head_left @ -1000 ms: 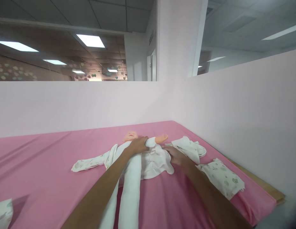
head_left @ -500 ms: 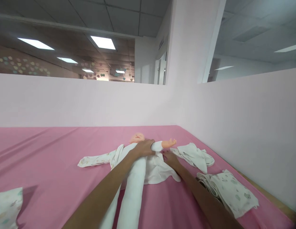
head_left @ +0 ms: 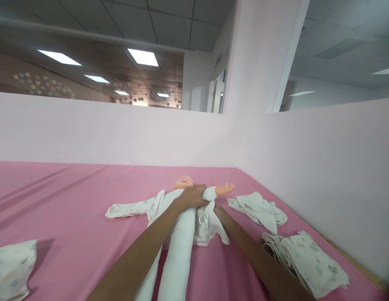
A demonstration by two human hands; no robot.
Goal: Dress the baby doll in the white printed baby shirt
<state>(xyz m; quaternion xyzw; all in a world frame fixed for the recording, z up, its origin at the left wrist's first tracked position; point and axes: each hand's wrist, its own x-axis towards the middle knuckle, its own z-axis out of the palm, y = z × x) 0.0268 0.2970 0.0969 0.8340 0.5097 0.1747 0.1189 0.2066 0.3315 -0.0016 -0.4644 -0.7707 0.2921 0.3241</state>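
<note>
A baby doll [head_left: 183, 182] in white lies on its back on the pink surface, its legs toward me. A patterned white sleeve [head_left: 128, 210] covers its arm on the left of the view. My left hand [head_left: 194, 195] is closed around the doll's other upper arm, near the shoulder; the bare doll hand [head_left: 225, 189] points right. Loose white cloth [head_left: 207, 223] of the garment lies beside the doll's body. My right hand [head_left: 218, 209] is at this cloth, below the doll's forearm, its fingers mostly hidden in the folds.
On the right lie a crumpled white cloth [head_left: 260, 210] and a folded patterned cloth [head_left: 313, 261]. Another patterned cloth [head_left: 14, 267] is at the lower left edge. A white wall [head_left: 119, 133] with windows borders the pink surface [head_left: 72, 234] behind and at right.
My right hand has moved slightly down and further into the garment cloth, which is bunched up and shows a label. My left hand keeps its hold. The view has shifted slightly.
</note>
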